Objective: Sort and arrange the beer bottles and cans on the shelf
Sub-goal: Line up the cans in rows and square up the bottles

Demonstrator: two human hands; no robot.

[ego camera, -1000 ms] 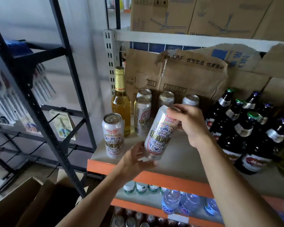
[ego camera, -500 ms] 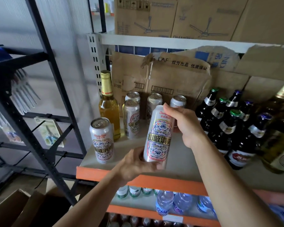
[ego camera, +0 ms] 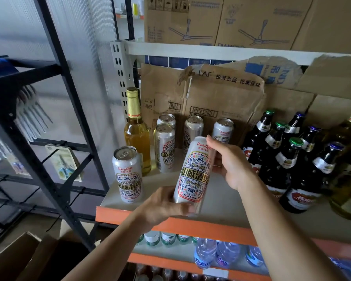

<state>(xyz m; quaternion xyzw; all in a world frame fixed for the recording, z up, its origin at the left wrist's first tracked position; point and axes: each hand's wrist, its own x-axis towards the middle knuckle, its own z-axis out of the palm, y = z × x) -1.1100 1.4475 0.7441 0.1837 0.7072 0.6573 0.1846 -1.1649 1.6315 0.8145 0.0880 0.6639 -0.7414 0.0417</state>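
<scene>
You hold one tall white can (ego camera: pixel 193 171) with both hands at the centre of the frame, just over the front part of the grey shelf (ego camera: pixel 227 207). Your left hand (ego camera: pixel 166 205) comes in from the lower left and its fingers curl round the bottom of the can. Your right hand (ego camera: pixel 231 165) grips the upper part from the right, thumb along the near side. The can leans with its top toward the upper right and its patterned label faces you. Your left hand hides its base, so you cannot tell whether it touches the shelf.

To the left of it, a second can (ego camera: pixel 128 175) of the same design stands upright near the shelf's front left corner. Behind that stands an amber bottle (ego camera: pixel 137 136) with a gold neck, and just to its right are four more cans (ego camera: pixel 164 147), upright at the back in front of a creased cardboard sheet (ego camera: pixel 221 98). On the right side of the frame a group of dark bottles (ego camera: pixel 288 159) with green and blue caps stands close together.

Below the orange shelf edge (ego camera: pixel 190 226), water bottles (ego camera: pixel 217 254) lie on the lower level. A black metal rack (ego camera: pixel 55 98) fills the left side, and cartons (ego camera: pixel 182 21) printed with ceiling fans sit along the top.
</scene>
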